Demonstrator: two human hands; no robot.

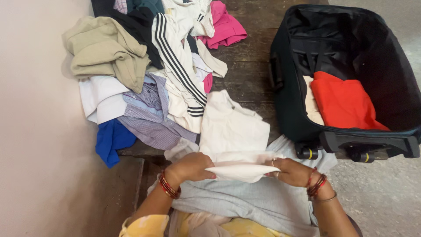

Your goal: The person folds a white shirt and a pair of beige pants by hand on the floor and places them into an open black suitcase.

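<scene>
Seen from the head camera, a person's left hand (193,167) and right hand (290,171) each pinched one end of a folded white cloth (240,169), fingers curled tight over its edges, with red bangles (168,186) at the left wrist and more at the right. The cloth was held just above a pale grey garment (250,202) spread across the person's lap, and its far part ran up onto a dark wooden platform (250,66), where it appeared to join a larger white garment (231,125) (the fold made it hard to tell whether these were one piece or two).

Beyond the hands, a loose heap of clothes covered the platform's left half: a khaki top (105,50), a white piece with black stripes (175,57), a lilac striped shirt (151,116), a blue item (112,140) hanging over the edge and a pink one (223,26) near the back. The heap lay against a plain pale wall (35,131).

To the right, well apart from the heap, an open black suitcase (351,35) stood with its wheels (308,152) toward the person. Inside it lay a folded red garment (344,103), overlapping a cream one (310,103) just beside it.
</scene>
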